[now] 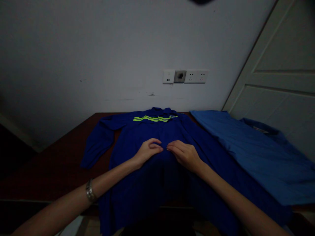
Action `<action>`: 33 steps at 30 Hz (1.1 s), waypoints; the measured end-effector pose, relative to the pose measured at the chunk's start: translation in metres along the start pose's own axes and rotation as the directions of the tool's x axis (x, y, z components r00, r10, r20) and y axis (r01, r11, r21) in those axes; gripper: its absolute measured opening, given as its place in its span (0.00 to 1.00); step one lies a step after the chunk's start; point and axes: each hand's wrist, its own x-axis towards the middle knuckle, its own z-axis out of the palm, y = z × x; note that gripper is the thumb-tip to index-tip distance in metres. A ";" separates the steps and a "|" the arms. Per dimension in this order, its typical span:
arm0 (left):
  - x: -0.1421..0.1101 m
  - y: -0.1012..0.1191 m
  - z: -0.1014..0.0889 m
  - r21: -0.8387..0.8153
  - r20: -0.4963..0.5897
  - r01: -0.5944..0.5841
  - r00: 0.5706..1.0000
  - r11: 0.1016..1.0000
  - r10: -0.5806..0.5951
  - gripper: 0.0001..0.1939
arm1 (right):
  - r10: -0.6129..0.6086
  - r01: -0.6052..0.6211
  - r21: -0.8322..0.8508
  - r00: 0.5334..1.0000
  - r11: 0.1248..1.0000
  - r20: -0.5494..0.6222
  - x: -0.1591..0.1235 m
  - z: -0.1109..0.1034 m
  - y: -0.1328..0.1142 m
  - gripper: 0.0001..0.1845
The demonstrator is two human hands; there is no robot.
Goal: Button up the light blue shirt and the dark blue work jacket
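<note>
A dark blue work jacket point(150, 131) with a yellow-green reflective stripe across its chest lies front side up, collar toward the wall. My left hand point(149, 150) is at the middle of its front, thumb and fingers closed on the cloth near the front opening. Facing it just to the right, my right hand point(184, 152) pinches the other edge of that opening. Below my hands the two front halves hang apart, over the near edge of the table. Dim light hides the exact bit of cloth between the fingertips.
The dark red-brown table point(61, 157) runs up to a white wall point(98, 59). A lighter blue garment point(251, 150) lies at the right, touching the jacket's sleeve. Wall sockets point(195, 76) sit above the table, and a panelled door point(278, 78) stands at the right.
</note>
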 end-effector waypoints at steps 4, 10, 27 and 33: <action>-0.003 0.004 0.000 0.181 0.103 -0.170 0.983 0.969 0.153 0.22 | -0.055 0.055 -0.039 0.998 0.998 -0.009 -0.004 0.000 0.003 0.12; 0.000 0.001 0.003 0.411 0.097 -0.184 0.983 0.893 0.158 0.10 | 0.005 -0.002 -0.034 0.996 0.999 0.089 0.001 -0.005 -0.001 0.09; -0.011 0.008 0.012 0.593 0.051 -0.411 0.877 0.692 0.478 0.08 | 0.612 -0.808 0.586 0.493 0.059 0.618 0.013 -0.002 -0.018 0.17; -0.011 0.010 0.010 0.550 0.117 -0.454 0.873 0.701 0.474 0.10 | 0.603 -0.809 0.587 0.467 -0.002 0.646 0.013 0.001 -0.015 0.15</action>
